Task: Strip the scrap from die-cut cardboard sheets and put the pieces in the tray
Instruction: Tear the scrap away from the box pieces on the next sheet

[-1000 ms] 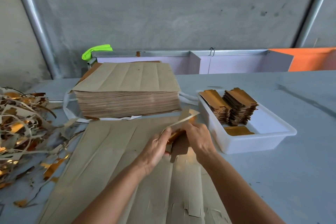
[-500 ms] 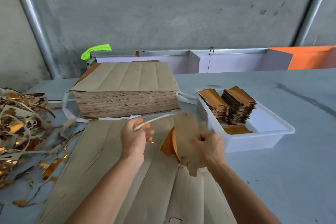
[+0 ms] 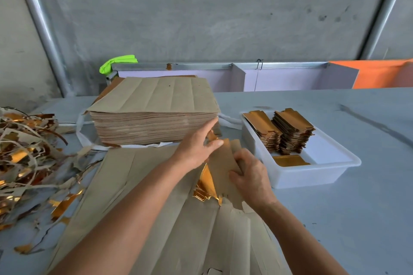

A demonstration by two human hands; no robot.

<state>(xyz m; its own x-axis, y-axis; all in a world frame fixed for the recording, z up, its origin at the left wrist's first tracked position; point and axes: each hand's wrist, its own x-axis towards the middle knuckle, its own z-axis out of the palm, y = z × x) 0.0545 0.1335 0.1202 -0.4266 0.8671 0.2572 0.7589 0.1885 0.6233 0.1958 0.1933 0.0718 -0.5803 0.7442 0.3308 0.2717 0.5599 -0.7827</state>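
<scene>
A brown die-cut sheet [image 3: 138,187] lies flat in front of me, cut into long strips. My right hand [image 3: 250,176] grips a bundle of stripped pieces [image 3: 223,163], brown on top with gold foil showing underneath, held just above the sheet's right side. My left hand [image 3: 196,147] rests with straight fingers on the bundle's far end. A white tray [image 3: 312,174] stands to the right of my hands, holding two stacks of stripped pieces [image 3: 290,131] and one gold piece lying flat.
A tall stack of uncut sheets [image 3: 154,116] sits behind the working sheet. A heap of brown and gold scrap strips [image 3: 24,156] covers the table's left side. A low metal-edged partition [image 3: 245,73] runs along the back.
My left hand let go of the thin scrap strip and moved right onto the far end of the bundle. My right hand kept its grip on the pieces.
</scene>
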